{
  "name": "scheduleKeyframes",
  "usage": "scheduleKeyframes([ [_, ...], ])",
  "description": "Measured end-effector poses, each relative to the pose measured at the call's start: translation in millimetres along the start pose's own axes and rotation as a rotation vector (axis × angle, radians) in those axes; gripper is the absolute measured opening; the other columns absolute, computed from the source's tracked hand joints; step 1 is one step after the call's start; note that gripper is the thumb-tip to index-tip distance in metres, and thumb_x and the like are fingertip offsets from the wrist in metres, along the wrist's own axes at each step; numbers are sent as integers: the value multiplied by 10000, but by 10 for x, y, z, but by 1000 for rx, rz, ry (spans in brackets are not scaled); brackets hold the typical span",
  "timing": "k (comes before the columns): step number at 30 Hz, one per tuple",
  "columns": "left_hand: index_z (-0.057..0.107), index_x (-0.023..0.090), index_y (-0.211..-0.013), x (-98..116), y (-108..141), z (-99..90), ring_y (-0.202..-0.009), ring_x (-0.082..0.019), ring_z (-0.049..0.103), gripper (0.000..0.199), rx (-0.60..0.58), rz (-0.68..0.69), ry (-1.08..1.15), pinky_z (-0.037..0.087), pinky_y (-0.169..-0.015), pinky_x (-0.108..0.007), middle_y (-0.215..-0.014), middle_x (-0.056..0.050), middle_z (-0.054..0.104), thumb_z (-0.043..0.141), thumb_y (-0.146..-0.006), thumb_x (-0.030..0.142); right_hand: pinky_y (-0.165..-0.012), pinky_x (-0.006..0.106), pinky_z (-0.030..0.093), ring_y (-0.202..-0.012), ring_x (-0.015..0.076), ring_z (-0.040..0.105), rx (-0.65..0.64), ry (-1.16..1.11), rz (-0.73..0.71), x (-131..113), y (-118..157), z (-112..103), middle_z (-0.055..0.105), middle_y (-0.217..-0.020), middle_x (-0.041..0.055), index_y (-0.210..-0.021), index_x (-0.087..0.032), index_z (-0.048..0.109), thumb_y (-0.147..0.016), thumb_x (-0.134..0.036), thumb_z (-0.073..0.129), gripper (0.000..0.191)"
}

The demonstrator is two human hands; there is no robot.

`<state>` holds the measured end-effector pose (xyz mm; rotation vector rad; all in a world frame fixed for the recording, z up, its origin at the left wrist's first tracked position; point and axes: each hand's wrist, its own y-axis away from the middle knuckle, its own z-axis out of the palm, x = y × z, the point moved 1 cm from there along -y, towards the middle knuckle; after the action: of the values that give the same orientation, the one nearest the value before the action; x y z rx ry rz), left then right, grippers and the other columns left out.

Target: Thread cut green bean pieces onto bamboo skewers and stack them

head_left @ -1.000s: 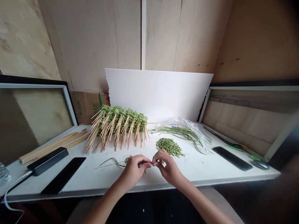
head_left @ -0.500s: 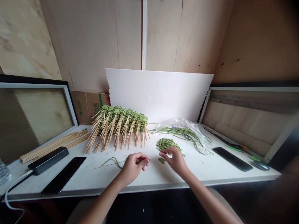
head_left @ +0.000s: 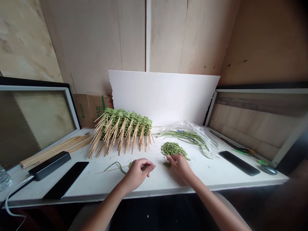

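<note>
My left hand (head_left: 141, 171) is closed around a thin wooden skewer, whose end sticks out to the left; bits of green show at its fingers. A long green stem (head_left: 113, 165) lies beside it on the white table. My right hand (head_left: 178, 163) is closed at the near edge of a pile of short green pieces (head_left: 173, 149), its fingertips by a few pieces (head_left: 166, 164) lying apart; whether it holds one is hidden. Behind my left hand are stacked skewers threaded with green pieces (head_left: 127, 120), bare ends toward me.
Loose skewers (head_left: 57, 148), a black box (head_left: 50, 165) and a black phone (head_left: 67, 179) lie left. Long green stems (head_left: 185, 136) under a clear plastic bag (head_left: 204, 136) are at the back right, with another dark phone (head_left: 239, 163) and scissors (head_left: 268, 168) farther right.
My right hand has come down slightly toward the few separate pieces, and its fingers have closed together. More green shows by my left hand, which has shifted slightly.
</note>
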<state>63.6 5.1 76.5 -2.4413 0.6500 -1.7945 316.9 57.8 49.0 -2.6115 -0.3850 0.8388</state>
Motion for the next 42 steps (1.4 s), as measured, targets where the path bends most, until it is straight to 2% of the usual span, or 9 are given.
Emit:
scheduleKeyframes([
  [5,776,180,-1084,-27,5,-3,-748,-172,673,305,1,53,-71,545,-770,-316,-961,-82,714,582,-979,392,-817,392,484,-820,284,652,-1,-134,-13,-91,-10,-54,729,-733,90,-734,-202,729,-1013,-641,393,619],
  [9,777,181,-1057,-29,5,30,-769,-177,690,259,4,86,-39,556,-784,-325,-1006,-92,707,608,-961,353,-709,335,498,-860,257,704,-147,-427,-73,-373,50,-113,789,-966,83,-907,-207,786,-995,-604,502,495],
  [12,724,169,-980,-22,4,62,-772,-194,710,185,25,43,20,561,-767,-324,-907,-72,717,662,-926,335,-654,299,488,-848,237,715,-226,-527,-134,-598,149,-89,796,-953,59,-949,-240,801,-928,-562,658,354],
  [16,659,170,-955,-3,6,56,-791,-210,724,187,19,-25,24,559,-770,-326,-834,-54,723,680,-915,351,-634,288,476,-820,218,705,-183,-516,-149,-694,219,-10,784,-869,48,-900,-250,809,-924,-517,691,293],
  [19,685,166,-1021,-5,1,11,-785,-217,722,237,31,-56,-24,549,-748,-326,-863,-68,742,669,-920,380,-669,295,501,-852,218,711,-147,-551,-126,-632,191,5,785,-887,52,-924,-243,803,-937,-504,679,289],
  [25,774,171,-922,-55,-18,-29,-721,-220,685,269,70,-40,-135,513,-683,-313,-798,-72,755,645,-931,407,-674,317,534,-878,237,710,-95,-510,-89,-512,141,-12,773,-932,80,-967,-212,786,-923,-522,681,330],
  [29,800,196,-931,-45,-8,0,-810,-236,699,219,111,15,-164,513,-730,-315,-913,-84,783,674,-915,375,-682,338,525,-881,242,667,-42,-438,-191,-554,177,-9,760,-955,82,-1040,-236,769,-895,-518,725,320],
  [33,812,217,-917,36,15,37,-874,-240,695,182,101,66,-196,492,-760,-308,-944,-76,784,681,-921,345,-728,372,498,-858,244,608,-37,-408,-300,-638,208,-18,747,-869,66,-922,-257,765,-943,-480,681,239],
  [42,765,160,-804,101,25,106,-772,-198,645,296,30,116,48,486,-723,-289,-790,-72,728,680,-934,411,-865,434,481,-882,265,584,136,-654,-261,-757,306,29,694,-766,49,-792,-275,759,-890,-496,742,242],
])
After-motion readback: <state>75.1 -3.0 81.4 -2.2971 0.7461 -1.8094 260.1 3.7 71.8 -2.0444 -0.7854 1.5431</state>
